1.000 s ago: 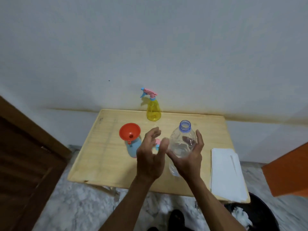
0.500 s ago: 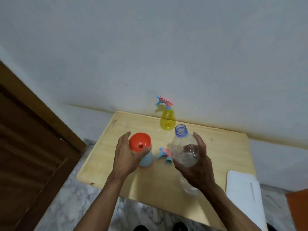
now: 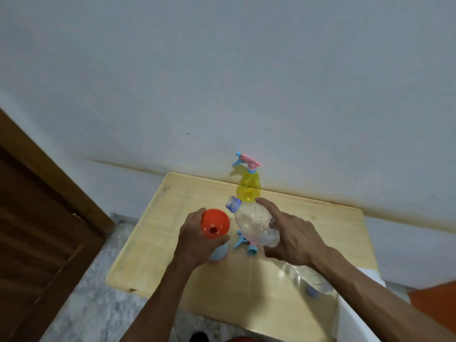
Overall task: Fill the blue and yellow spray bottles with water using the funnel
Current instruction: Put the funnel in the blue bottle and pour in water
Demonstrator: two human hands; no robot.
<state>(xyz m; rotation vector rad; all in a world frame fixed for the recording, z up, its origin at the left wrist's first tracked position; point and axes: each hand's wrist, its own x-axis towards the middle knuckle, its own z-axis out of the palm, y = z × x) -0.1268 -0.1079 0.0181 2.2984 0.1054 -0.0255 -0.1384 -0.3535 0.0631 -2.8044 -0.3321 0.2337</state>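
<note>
The orange funnel (image 3: 215,224) sits in the blue spray bottle (image 3: 218,253), which the left hand (image 3: 195,239) grasps at the neck. The right hand (image 3: 293,236) wraps a clear water bottle (image 3: 254,224), tilted with its mouth toward the funnel. The yellow spray bottle (image 3: 248,187) stands just behind (sprayer on). All sit on a pale wooden worktop (image 3: 320,233) against a white wall (image 3: 222,70); a loose spray head (image 3: 243,243) lies between the hands.

Wooden table (image 3: 320,230), white paper (image 3: 355,322), brown door (image 3: 37,230)
</note>
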